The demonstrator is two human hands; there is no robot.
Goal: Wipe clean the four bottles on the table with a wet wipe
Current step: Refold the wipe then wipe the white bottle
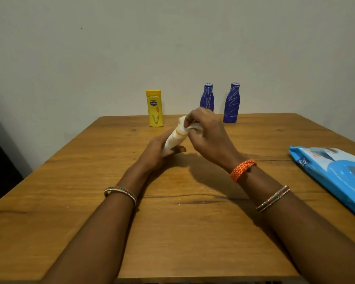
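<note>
Centre frame: our left hand (158, 149) grips the tilted white bottle (175, 138); our right hand (205, 136) pinches a wet wipe (194, 126) against its top.

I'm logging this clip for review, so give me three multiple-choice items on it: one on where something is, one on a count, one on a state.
1. Where does the blue plastic wipes pack lie?
A. At the table's right edge
B. Behind the bottles
C. In the person's lap

2. How many dark blue painted bottles stand at the far edge of the wooden table?
A. One
B. Two
C. Four

3. What is the white plastic bottle's state?
A. Standing by the wall
B. Lying flat on the table
C. Held tilted off the table

Answers:
1 A: the pack sits at the right, partly out of frame.
2 B: two stand right of the yellow lotion bottle.
3 C: the left hand holds it while the right hand presses a white wet wipe to its top.
</note>
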